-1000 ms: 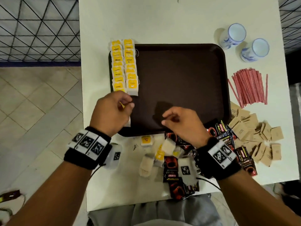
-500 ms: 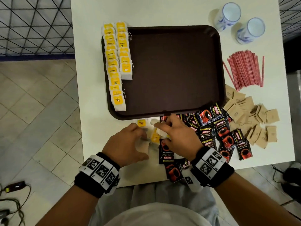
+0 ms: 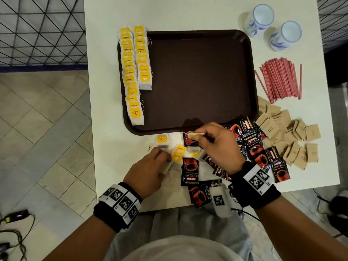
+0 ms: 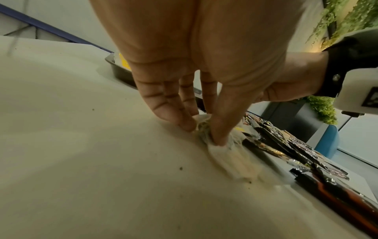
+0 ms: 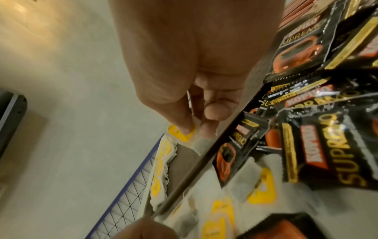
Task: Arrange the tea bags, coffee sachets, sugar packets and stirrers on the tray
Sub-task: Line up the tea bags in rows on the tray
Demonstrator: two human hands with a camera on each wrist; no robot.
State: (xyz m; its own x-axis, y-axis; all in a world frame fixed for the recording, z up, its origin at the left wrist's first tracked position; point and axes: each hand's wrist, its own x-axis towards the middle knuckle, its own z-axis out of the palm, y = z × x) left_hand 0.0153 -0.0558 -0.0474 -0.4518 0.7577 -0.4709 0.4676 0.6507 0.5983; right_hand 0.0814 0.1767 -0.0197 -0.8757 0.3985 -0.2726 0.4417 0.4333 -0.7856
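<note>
The left hand is down on the white surface, and its fingertips pinch a soft tea bag that lies flat there. Just to its right, the right hand is lifted a little, and its thumb and fingers pinch another tea bag by its yellow tag. Loose tea bags lie between the two hands. Black coffee sachets are spread under and to the right of the right hand. Farther right lie brown sugar packets and red stirrers. Past both hands is the dark tray. Two rows of tea bags lie along its left side. Two cups stand far off.
</note>
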